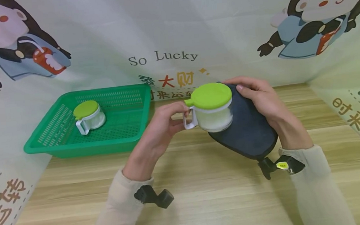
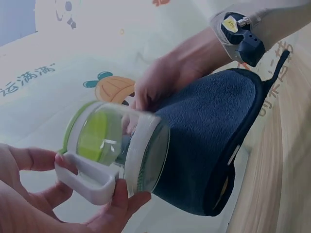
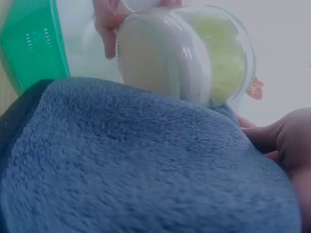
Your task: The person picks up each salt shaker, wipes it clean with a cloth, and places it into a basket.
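My left hand (image 1: 163, 126) pinches the white handle of a clear seasoning jar (image 1: 214, 118), which has a green lid and white contents. The jar is held up off the table, and its base faces the right wrist camera. With thumb and fingers my right hand (image 1: 264, 99) grips the upper edge of a dark blue fleecy cloth (image 1: 245, 126). Close against the jar's right side, the cloth partly hides its lower part in the right wrist view. A small hanging loop (image 2: 282, 63) shows on the cloth in the left wrist view.
A green plastic basket (image 1: 96, 147) stands at the back left of the wooden table (image 1: 200, 200). Inside it sits a second green-lidded jar (image 1: 94, 119), its white handle toward me. A printed cloth backdrop (image 1: 166, 24) rises behind and beside the table.
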`<state>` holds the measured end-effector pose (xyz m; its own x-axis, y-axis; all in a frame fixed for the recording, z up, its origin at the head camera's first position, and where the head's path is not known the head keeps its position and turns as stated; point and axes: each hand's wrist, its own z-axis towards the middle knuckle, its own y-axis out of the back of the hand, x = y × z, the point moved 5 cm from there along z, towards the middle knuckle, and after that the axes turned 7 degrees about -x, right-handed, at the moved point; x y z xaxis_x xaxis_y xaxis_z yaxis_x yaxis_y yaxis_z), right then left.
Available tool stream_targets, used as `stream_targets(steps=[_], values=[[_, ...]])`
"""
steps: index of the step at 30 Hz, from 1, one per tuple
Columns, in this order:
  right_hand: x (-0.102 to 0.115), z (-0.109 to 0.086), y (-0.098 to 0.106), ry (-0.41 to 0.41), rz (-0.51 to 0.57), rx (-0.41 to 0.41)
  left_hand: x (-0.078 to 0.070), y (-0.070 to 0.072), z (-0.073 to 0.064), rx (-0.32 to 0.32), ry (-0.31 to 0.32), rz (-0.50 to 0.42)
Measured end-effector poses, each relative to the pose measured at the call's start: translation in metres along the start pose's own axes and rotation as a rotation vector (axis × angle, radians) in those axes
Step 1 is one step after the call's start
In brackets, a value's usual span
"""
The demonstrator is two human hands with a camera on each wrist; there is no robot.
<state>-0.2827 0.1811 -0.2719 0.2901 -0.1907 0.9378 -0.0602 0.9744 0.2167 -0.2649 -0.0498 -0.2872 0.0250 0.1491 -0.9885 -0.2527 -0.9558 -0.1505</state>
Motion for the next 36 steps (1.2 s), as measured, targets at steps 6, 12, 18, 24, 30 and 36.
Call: stream_targets(steps=[6, 12, 18, 24, 30, 36], values=[[-0.002, 0.002, -0.005, 0.039, -0.037, 0.068, 0.002, -0.003, -0.002, 0.073, 0.025, 0.025], [-0.009, 0.004, -0.007, 0.023, 0.014, 0.142, 0.006, -0.012, -0.004, 0.144, 0.071, 0.004], [-0.013, 0.004, -0.013, 0.009, 0.096, 0.265, 0.008, -0.021, -0.004, 0.190, 0.091, -0.026], [-0.013, 0.002, -0.005, 0.052, 0.109, 0.301, 0.006, -0.022, -0.006, 0.200, 0.099, -0.044], [-0.008, -0.003, 0.018, 0.043, 0.203, 0.276, 0.000, -0.012, -0.005, 0.161, 0.068, -0.050], [-0.008, 0.000, 0.007, 0.053, 0.094, 0.277, 0.005, -0.015, -0.006, 0.171, 0.076, -0.057]])
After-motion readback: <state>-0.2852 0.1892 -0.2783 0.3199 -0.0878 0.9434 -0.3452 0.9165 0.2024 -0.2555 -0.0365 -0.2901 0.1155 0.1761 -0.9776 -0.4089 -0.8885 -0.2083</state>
